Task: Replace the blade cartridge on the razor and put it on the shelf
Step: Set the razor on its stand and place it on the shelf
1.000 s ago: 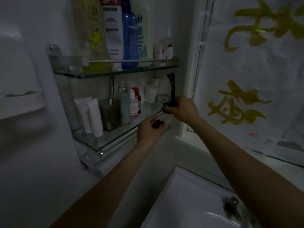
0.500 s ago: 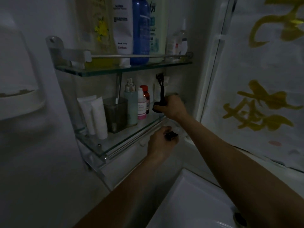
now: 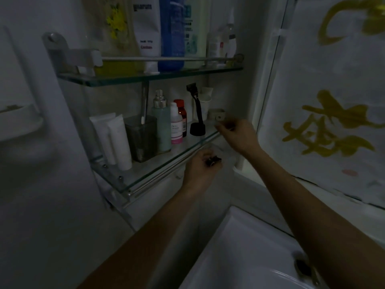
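Observation:
A black razor (image 3: 197, 109) stands upright in its round black base on the lower glass shelf (image 3: 158, 170), blade head at the top, just right of the small bottles. My right hand (image 3: 237, 134) hovers to the right of the razor at the shelf's front edge, fingers loosely curled, holding nothing I can see. Below the shelf rail, my left hand (image 3: 201, 168) is closed around a small dark blade cartridge (image 3: 212, 160) that peeks out between the fingers.
On the lower shelf stand two white tubes (image 3: 114, 138), a dark tumbler (image 3: 141, 138), a teal spray bottle (image 3: 161, 124) and small bottles (image 3: 177, 124). Tall bottles (image 3: 170, 34) fill the upper shelf. A white sink (image 3: 250, 253) lies below; a papered window (image 3: 333, 90) is right.
My right hand carried the razor leftward onto the lower shelf, set it upright and let go, then drew back to the right. My left hand stayed below the shelf with the cartridge.

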A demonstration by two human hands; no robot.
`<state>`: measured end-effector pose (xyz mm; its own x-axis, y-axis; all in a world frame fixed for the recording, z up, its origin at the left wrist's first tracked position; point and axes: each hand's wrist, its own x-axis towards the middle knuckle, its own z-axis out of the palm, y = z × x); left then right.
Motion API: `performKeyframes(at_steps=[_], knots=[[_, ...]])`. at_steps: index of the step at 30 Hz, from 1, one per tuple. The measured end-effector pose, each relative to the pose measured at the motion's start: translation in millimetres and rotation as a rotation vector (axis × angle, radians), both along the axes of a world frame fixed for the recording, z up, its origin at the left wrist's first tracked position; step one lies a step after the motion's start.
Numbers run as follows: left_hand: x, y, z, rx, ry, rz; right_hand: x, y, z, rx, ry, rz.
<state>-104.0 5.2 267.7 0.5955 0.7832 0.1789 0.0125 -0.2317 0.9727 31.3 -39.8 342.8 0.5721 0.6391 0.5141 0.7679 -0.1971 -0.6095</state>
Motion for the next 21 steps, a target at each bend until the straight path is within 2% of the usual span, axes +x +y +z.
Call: performKeyframes(at_steps=[4,7,13,19,21], knots=[[5,-1,6,-0.064,-0.069,-0.053,15,-50,-3,-0.272,0.278,0.314],[7,-4,14,-0.081,-0.095,-0.118,25,-72,-4,-0.366,0.359,0.388],[21,-5,21,-0.054,-0.088,-0.188,39,-86,9,-0.323,0.377,0.324],[13,0,12,-0.024,-0.076,-0.141,32,-64,13,-0.022,0.175,-0.015],[11,1,7,-0.025,-0.061,-0.127,19,-49,12,0.020,0.076,-0.119]])
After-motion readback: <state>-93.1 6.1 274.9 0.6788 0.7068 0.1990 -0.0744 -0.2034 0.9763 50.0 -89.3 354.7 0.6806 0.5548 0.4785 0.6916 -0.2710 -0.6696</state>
